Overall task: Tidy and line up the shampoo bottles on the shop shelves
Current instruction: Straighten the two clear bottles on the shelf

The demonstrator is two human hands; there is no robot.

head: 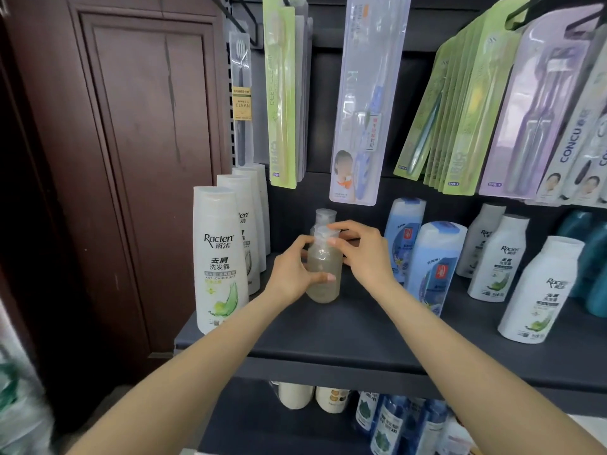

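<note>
A small translucent bottle [323, 290] of pale liquid stands upright on the dark shelf [345, 336]. My left hand [292, 274] grips its body from the left, thumb across the front. My right hand [363, 251] holds its cap and shoulder from the right. A second bottle of the same kind [325, 217] stands right behind it, mostly hidden. To the left is a row of tall white Raclen bottles [218, 264], running front to back. To the right stand pale blue bottles [433, 267] and shorter white Raclen bottles [538, 290].
Packs of toothbrushes [361, 100] hang from hooks above the shelf, low over the bottles. A brown wooden panel [131, 142] closes the left side. Dark teal bottles [594, 257] stand at the far right. More bottles [387, 418] fill the shelf below.
</note>
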